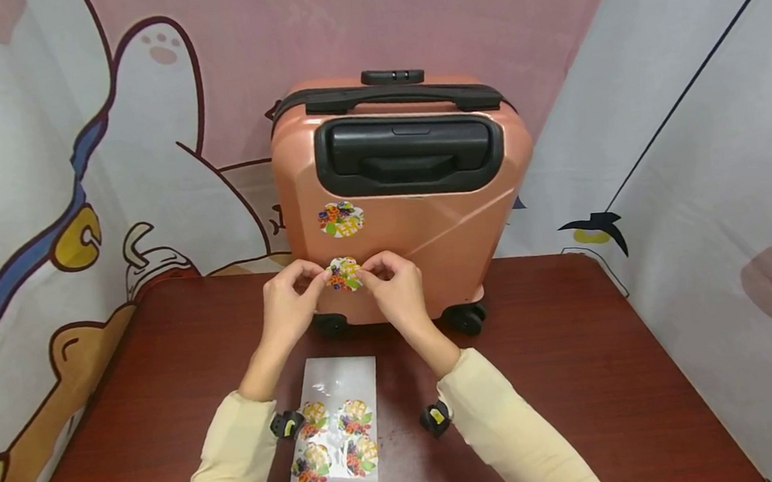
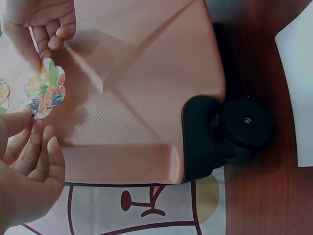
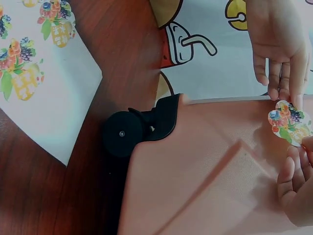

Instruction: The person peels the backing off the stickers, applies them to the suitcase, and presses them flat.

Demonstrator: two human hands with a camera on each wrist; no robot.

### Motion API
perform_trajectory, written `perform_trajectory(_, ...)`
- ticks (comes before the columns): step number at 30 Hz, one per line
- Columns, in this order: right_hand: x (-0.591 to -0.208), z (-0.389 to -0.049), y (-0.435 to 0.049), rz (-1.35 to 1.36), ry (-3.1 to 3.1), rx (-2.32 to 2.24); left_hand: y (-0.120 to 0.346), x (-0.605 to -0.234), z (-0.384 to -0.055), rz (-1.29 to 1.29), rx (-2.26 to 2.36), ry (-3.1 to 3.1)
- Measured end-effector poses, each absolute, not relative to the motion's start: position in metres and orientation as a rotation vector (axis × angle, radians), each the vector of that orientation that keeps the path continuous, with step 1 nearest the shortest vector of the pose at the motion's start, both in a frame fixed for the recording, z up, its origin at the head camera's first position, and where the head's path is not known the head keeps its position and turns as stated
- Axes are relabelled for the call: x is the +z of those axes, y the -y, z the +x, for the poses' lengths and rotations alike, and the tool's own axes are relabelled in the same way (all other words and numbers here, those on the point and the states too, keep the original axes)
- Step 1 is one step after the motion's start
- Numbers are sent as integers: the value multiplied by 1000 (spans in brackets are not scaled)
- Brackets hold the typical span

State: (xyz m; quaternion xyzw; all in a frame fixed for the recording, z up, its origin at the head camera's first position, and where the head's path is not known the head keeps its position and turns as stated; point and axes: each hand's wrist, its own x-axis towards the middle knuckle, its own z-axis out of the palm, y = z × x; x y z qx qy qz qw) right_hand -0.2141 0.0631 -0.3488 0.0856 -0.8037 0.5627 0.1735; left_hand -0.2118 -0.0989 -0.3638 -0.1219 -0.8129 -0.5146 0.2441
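Both hands hold one flower-edged fruit sticker (image 1: 343, 274) in front of the lower left of a rose-gold suitcase (image 1: 442, 243). My left hand (image 1: 289, 301) pinches the sticker's left edge between thumb and forefinger; my right hand (image 1: 396, 286) pinches its right edge the same way. In the left wrist view the sticker (image 2: 46, 90) is held close over the suitcase shell, printed side showing. A similar sticker (image 1: 340, 220) lies flat on the suitcase just above, below the black handle recess (image 1: 415, 180).
A white sticker sheet (image 1: 339, 373) with several fruit stickers lies on the dark red wooden table (image 1: 567, 379) between the forearms. Black wheels (image 1: 465, 319) stick out at the suitcase's base. Behind it hangs a cartoon-printed cloth (image 1: 448, 18).
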Motion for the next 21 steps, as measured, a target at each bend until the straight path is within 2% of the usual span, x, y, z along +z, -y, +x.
perform_trajectory(21,-336,-220,-53,216,2206,1499,97,-350,-219,-353,-1199,2111)
